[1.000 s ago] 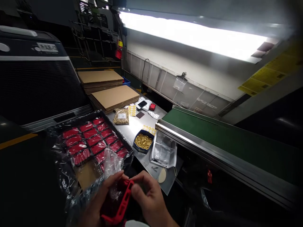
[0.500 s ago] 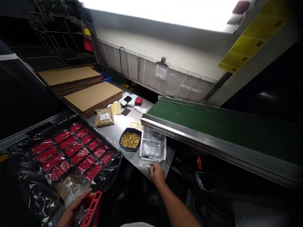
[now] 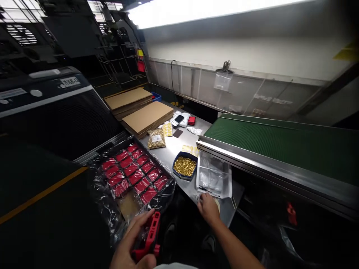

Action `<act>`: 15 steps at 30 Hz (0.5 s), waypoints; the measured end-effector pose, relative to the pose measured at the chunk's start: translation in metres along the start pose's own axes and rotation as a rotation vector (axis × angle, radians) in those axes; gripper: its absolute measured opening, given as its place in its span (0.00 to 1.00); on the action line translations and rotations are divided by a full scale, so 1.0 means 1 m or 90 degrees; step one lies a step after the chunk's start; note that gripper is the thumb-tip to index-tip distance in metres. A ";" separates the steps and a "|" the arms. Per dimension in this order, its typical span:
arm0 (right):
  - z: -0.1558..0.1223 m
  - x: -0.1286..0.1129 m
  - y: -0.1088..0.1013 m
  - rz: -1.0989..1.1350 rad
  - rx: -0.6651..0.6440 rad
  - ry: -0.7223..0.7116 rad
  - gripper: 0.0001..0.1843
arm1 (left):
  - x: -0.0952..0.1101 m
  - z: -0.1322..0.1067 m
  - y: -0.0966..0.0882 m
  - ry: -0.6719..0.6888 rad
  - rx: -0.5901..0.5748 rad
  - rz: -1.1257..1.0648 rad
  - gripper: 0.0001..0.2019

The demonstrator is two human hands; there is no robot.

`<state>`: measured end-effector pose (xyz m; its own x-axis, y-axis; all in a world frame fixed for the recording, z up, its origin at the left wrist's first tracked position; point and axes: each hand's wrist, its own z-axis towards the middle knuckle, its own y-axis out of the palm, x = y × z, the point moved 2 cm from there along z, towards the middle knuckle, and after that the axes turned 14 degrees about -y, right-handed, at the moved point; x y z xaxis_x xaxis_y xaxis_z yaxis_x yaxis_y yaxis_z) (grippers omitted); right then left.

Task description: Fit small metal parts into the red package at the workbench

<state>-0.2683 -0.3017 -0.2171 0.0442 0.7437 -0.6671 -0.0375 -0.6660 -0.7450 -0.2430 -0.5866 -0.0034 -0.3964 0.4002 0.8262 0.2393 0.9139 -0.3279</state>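
Observation:
My left hand (image 3: 131, 243) is closed around a red plastic frame part (image 3: 148, 237), held upright near the bottom of the view, just in front of a black tray (image 3: 98, 168) lined with clear film and filled with several bagged red parts (image 3: 131, 172). My right hand (image 3: 208, 207) reaches out to the near edge of the metal table (image 3: 168, 153). Its fingers are curled down on the surface beside a pale round pad (image 3: 217, 203) and a small metal tool (image 3: 199, 198). What they grip, if anything, is hidden.
A blue bowl of brass pieces (image 3: 184, 166) and a clear tray of plastic bags (image 3: 213, 177) sit beyond the right hand. A green conveyor belt (image 3: 280, 142) runs to the right. Cardboard stacks (image 3: 147, 116), a bag of brass parts (image 3: 156, 139) and a phone (image 3: 177, 120) lie farther back.
Both hands held the red part a second ago. The right hand let go and reached to the table edge, staying there. The left hand keeps the part; the plastic bag is gone from it.

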 end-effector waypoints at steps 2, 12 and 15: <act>-0.005 -0.032 -0.005 0.066 0.027 -0.011 0.08 | 0.006 0.001 -0.006 0.009 0.009 0.009 0.36; -0.028 -0.201 -0.092 0.444 0.222 -0.057 0.26 | 0.022 0.012 -0.023 0.078 -0.030 -0.096 0.28; -0.041 -0.233 -0.108 0.471 0.199 -0.087 0.19 | 0.021 0.016 -0.026 0.089 -0.049 -0.107 0.28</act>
<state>-0.2331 -0.4055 0.0184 -0.2228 0.1322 -0.9659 -0.2878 -0.9555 -0.0644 -0.2713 -0.6012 0.0150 -0.3110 0.2247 0.9235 0.2487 0.9570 -0.1491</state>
